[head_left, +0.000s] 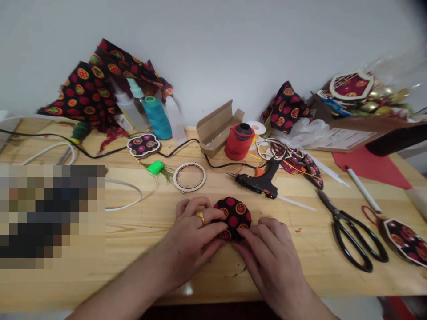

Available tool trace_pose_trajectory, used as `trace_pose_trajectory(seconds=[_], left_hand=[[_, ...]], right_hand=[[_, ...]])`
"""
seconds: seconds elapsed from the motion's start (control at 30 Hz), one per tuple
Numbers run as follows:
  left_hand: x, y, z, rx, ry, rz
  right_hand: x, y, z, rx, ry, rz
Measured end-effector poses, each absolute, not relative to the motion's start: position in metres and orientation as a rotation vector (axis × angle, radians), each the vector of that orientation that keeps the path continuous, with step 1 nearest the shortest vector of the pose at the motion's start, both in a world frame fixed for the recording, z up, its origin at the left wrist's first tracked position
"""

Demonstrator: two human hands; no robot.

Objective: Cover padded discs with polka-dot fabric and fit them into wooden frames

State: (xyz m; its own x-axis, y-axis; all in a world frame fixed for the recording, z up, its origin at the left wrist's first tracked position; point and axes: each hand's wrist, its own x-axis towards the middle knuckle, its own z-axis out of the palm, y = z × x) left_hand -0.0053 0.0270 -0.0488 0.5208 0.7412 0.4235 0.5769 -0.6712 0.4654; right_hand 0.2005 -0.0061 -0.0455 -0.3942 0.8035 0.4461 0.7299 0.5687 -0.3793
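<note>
Both hands grip a round disc covered in dark patterned fabric (235, 215), just above the wooden table. My left hand (200, 231), with a gold ring on one finger, is closed on its left and lower edge. My right hand (268, 242) pinches the lower right edge between thumb and fingertips. The underside of the disc is hidden. Behind it lies a round wooden frame (175, 177) with an open centre. A black hot glue gun (258, 183) rests on its side farther right, a white glue stick (296, 203) trailing from it.
Black-handled scissors (350, 233) and a white pen (363, 189) lie to the right. A teal thread spool (157, 118) and bottles stand near the wall, beside a small open cardboard box (215, 131) and a red spool (238, 142). A black cord (100, 155) crosses the table (150, 266).
</note>
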Motion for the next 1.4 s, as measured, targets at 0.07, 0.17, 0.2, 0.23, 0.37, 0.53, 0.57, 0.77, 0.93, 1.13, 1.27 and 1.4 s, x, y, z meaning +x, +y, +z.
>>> trace_pose_trajectory(seconds=[0.07,0.17,0.2,0.23,0.37,0.53,0.57,0.77,0.93,1.13,1.27,1.4], left_hand=[[-0.005,0.027,-0.049,2.498,1.106,0.888],[-0.005,0.027,-0.049,2.496,1.104,0.895],[-0.005,0.027,-0.049,2.495,1.104,0.899],[-0.004,0.027,-0.049,2.494,1.104,0.902],[-0.003,0.027,-0.048,2.485,1.126,0.912],[-0.004,0.026,-0.044,2.488,1.139,0.888],[-0.004,0.026,-0.043,2.49,1.149,0.896],[0.001,0.026,-0.045,2.574,1.266,0.898],[0.006,0.025,-0.047,2.597,1.301,0.788],[0.006,0.026,-0.047,2.577,1.321,0.794],[0.007,0.024,-0.047,2.551,1.327,0.792],[0.005,0.025,-0.046,2.557,1.327,0.781]], right_hand=[[0.201,-0.006,-0.046,-1.225,-2.211,0.159],[0.201,-0.006,-0.046,-1.226,-2.211,0.163],[0.201,-0.006,-0.046,-1.226,-2.209,0.165],[0.201,-0.006,-0.046,-1.227,-2.206,0.165],[0.2,-0.006,-0.046,-1.232,-2.198,0.144],[0.204,-0.007,-0.042,-1.249,-2.169,0.223],[0.205,-0.007,-0.042,-1.254,-2.169,0.23],[0.204,-0.001,-0.04,-1.274,-2.497,0.06],[0.198,0.001,-0.043,-1.333,-2.674,0.077],[0.198,0.0,-0.049,-1.333,-2.691,0.062],[0.199,-0.001,-0.048,-1.323,-2.691,0.038],[0.2,0.002,-0.042,-1.319,-2.661,0.051]])
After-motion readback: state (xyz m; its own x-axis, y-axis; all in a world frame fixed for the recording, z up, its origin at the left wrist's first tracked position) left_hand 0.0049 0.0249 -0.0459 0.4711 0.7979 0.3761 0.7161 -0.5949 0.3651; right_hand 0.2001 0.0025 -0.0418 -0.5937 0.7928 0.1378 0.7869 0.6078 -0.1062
